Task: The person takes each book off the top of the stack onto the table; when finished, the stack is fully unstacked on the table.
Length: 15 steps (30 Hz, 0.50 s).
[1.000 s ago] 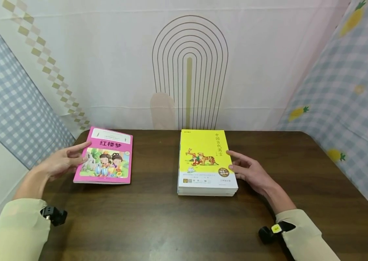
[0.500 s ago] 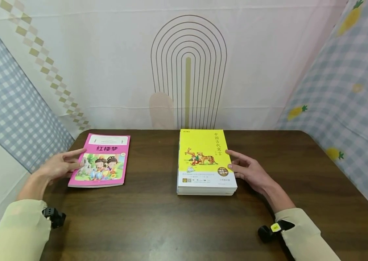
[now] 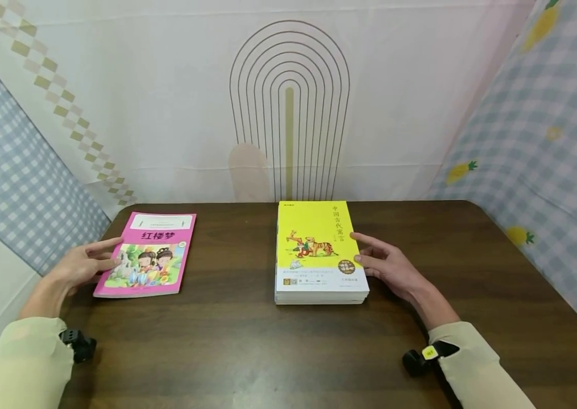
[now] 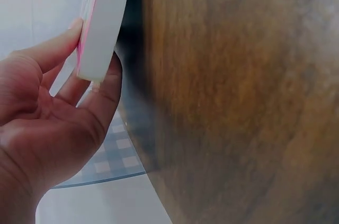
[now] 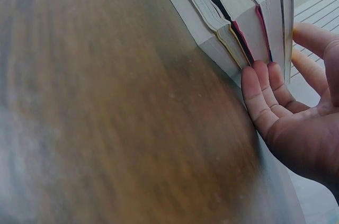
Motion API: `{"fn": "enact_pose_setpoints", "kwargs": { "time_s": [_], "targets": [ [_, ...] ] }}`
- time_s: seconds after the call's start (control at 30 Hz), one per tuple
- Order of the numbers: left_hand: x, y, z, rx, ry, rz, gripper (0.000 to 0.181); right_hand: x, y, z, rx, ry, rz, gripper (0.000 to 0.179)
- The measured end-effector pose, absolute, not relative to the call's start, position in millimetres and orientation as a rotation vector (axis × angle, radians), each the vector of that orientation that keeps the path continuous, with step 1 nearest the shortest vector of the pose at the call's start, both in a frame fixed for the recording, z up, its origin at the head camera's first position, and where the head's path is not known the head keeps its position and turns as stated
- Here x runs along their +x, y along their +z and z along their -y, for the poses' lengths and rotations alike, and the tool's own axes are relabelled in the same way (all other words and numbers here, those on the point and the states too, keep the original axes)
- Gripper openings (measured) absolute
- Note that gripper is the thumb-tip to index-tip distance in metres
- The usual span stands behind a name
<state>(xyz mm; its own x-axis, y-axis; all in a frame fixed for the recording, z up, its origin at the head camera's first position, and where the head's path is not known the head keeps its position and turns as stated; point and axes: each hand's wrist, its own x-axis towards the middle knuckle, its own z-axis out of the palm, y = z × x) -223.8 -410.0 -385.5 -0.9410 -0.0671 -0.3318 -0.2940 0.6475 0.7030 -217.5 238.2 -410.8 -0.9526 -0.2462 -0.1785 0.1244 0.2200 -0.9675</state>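
My left hand (image 3: 78, 264) pinches the left edge of a pink paperback book (image 3: 147, 255), thumb on the cover and fingers beneath. In the left wrist view the white page edges of the pink book (image 4: 106, 23) stand between thumb and fingers, with a dark gap between the book and the table. A stack of several books (image 3: 314, 244), a yellow and white one on top, lies right of centre. Alongside its right edge, my right hand (image 3: 387, 267) touches the books with extended fingers. Its fingertips (image 5: 259, 70) meet the spines or page edges of the stack (image 5: 233, 17) in the right wrist view.
Both books and hands are over a dark brown wooden table (image 3: 247, 352) with rounded far corners. A white printed cloth (image 3: 175, 102) hangs behind it. Checked blue and white cloth (image 3: 523, 159) hangs at the sides.
The pink book, in my left hand, has moved left and toward me and has turned slightly. My right hand stays at the stack. The head view has shifted a little.
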Motion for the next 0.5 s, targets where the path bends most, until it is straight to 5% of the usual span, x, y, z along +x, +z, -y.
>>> {"fn": "enact_pose_setpoints", "kwargs": {
  "time_s": [0.5],
  "targets": [
    [-228,-387,430,-0.277,1.092,-2.671,0.077,-218,-412,-237,-0.097,-1.773,-2.233,0.072]
  ]
}}
